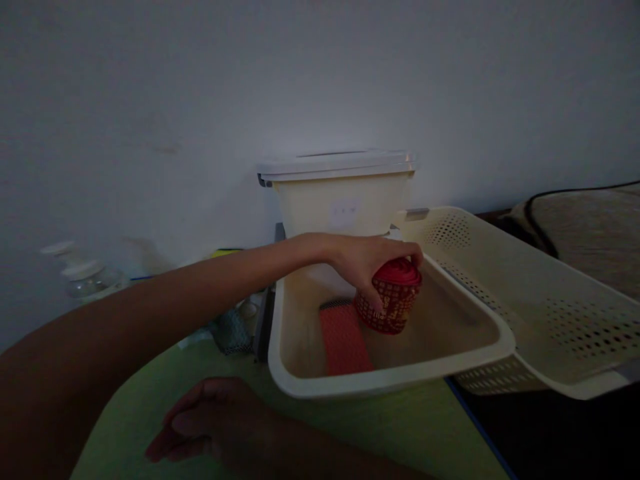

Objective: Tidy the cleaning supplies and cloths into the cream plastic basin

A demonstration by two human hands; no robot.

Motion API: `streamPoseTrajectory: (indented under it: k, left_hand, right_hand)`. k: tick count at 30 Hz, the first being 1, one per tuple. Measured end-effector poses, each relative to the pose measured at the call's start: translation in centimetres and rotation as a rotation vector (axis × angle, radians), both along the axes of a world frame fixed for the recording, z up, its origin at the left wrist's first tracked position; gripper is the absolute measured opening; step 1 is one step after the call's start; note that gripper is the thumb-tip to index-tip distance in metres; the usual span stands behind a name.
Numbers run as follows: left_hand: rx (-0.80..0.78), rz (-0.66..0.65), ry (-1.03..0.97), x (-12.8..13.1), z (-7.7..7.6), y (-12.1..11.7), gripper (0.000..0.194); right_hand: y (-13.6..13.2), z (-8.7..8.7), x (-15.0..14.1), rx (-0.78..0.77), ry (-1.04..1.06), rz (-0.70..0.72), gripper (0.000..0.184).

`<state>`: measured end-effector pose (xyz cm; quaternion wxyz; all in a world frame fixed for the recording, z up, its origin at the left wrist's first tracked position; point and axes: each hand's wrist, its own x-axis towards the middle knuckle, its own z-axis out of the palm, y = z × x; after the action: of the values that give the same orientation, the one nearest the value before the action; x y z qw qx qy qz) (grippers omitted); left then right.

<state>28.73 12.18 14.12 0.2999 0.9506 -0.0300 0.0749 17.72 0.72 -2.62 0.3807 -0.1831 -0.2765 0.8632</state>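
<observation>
My left hand (360,263) reaches in from the left and grips the top of a red patterned cup (395,303) with a red lid. The cup stands inside a cream plastic basin (390,383), toward its middle. A red mesh pad (345,340) lies flat on the basin floor just left of the cup. My right hand (215,420) rests on the green table surface (430,433) in front of the basin, fingers loosely bent and holding nothing.
A cream lidded box (340,193) stands against the white wall behind the basin. A perforated cream basket (550,313) sits to the right, overlapping the basin's edge. Clear plastic bottles (85,277) are at far left. A black cable (555,195) runs at back right.
</observation>
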Motion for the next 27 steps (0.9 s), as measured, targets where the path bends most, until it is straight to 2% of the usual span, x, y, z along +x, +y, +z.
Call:
streamPoseTrajectory:
  k: [6, 10, 12, 16, 19, 21, 27]
  left_hand:
    - [0.151, -0.061, 0.012, 1.2, -2.8, -0.7, 0.06]
    - [0.222, -0.038, 0.059, 1.4, -4.4, -0.9, 0.07]
    - [0.193, -0.031, 0.082, 1.3, -4.2, -1.0, 0.075]
    - [0.097, -0.046, 0.098, 0.6, -2.6, -1.5, 0.083]
    - [0.063, -0.03, 0.087, -0.5, -1.7, -2.0, 0.087]
    - [0.089, -0.023, 0.094, -1.3, -1.9, -2.2, 0.09]
    - [0.196, 0.066, 0.101, -2.9, -3.8, -2.7, 0.089]
  right_hand:
    - [0.2, 0.0, 0.2, 0.018, -0.022, 0.04, 0.034]
    - [0.1, 0.1, 0.2, 0.016, -0.018, 0.036, 0.032]
    - [0.1, 0.0, 0.2, 0.029, -0.021, 0.042, 0.029]
    - [0.0, 0.0, 0.1, 0.034, -0.04, 0.037, 0.026]
    - [0.0, 0.0, 0.1, 0.04, -0.034, 0.033, 0.03]
    - [0.0, -0.1, 0.0, 0.047, -0.037, 0.03, 0.033]
    - [0.0, -0.2, -0.1, 0.065, -0.035, 0.036, 0.035]
